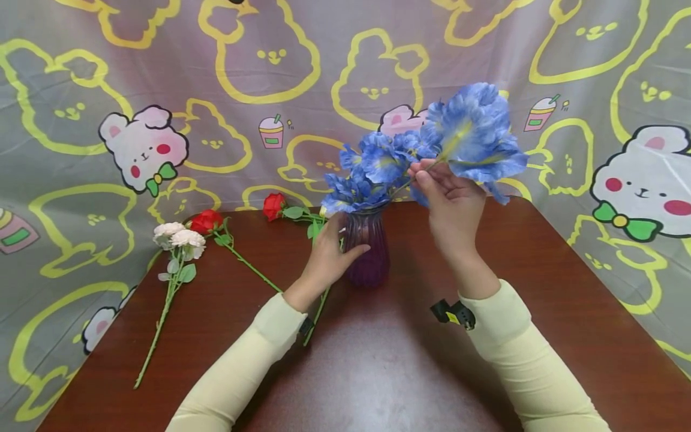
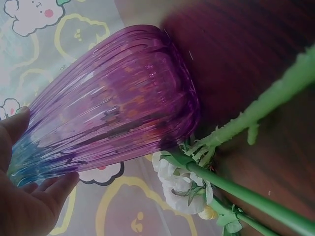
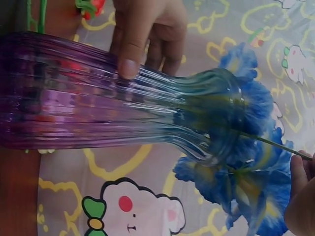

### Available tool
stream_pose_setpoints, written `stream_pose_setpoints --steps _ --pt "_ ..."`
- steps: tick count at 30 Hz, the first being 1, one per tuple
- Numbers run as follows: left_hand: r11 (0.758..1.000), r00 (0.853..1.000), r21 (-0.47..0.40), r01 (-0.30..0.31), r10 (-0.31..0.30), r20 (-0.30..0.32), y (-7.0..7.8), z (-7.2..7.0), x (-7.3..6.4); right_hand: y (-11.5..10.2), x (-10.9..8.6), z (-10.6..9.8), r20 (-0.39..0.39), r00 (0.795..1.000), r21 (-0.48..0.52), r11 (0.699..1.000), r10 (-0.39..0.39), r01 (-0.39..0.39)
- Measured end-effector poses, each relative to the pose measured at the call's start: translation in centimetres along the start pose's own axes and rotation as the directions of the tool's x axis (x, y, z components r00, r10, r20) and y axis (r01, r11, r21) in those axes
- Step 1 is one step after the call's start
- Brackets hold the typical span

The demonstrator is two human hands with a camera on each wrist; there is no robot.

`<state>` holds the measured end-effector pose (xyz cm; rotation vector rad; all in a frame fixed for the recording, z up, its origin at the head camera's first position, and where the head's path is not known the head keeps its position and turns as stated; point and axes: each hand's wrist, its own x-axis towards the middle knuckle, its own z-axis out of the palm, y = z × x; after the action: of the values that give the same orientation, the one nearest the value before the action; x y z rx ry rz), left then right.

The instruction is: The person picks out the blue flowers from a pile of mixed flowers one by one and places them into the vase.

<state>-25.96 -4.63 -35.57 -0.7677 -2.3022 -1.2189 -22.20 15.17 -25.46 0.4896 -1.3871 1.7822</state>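
Observation:
A ribbed glass vase (image 1: 368,261), purple below and bluish at its neck, stands upright on the table. My left hand (image 1: 326,251) holds its left side, thumb across the front; the left wrist view shows thumb and fingers around the upper part of the vase (image 2: 118,98). Above and right of the rim, my right hand (image 1: 456,213) pinches the thin green stem of a large blue flower (image 1: 477,129). That stem (image 3: 273,143) runs to the vase mouth in the right wrist view. Other blue flowers (image 1: 378,159) cluster at the rim.
Left of the vase, two red roses (image 1: 206,222) and a stem of white flowers (image 1: 188,243) lie on the brown table (image 1: 545,312). Green stems pass beneath my left forearm. White blooms (image 2: 179,189) lie near the vase base. A patterned curtain (image 1: 302,54) hangs behind.

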Motion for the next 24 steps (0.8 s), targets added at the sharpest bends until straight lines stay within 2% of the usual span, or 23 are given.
stream_pose_setpoints --steps 7,18,21,24 --pt "0.999 1.000 0.054 -0.001 0.001 -0.002 -0.1 -0.1 -0.1 0.9 -0.8 0.4 0.044 0.998 -0.046 0.998 0.044 -0.042" --pt "0.999 1.000 0.048 -0.006 0.006 -0.002 -0.2 0.0 -0.1 2.2 -1.2 0.2 0.107 0.992 -0.186 0.982 0.066 -0.046" --pt "0.999 1.000 0.047 -0.008 0.008 -0.001 -0.3 0.0 -0.1 1.2 -1.3 0.5 0.135 0.991 -0.274 0.961 0.012 0.026" --pt "0.999 1.000 0.044 -0.001 0.001 0.004 -0.3 0.0 -0.1 1.3 -1.3 0.6 0.159 0.986 -0.345 0.933 -0.052 0.105"
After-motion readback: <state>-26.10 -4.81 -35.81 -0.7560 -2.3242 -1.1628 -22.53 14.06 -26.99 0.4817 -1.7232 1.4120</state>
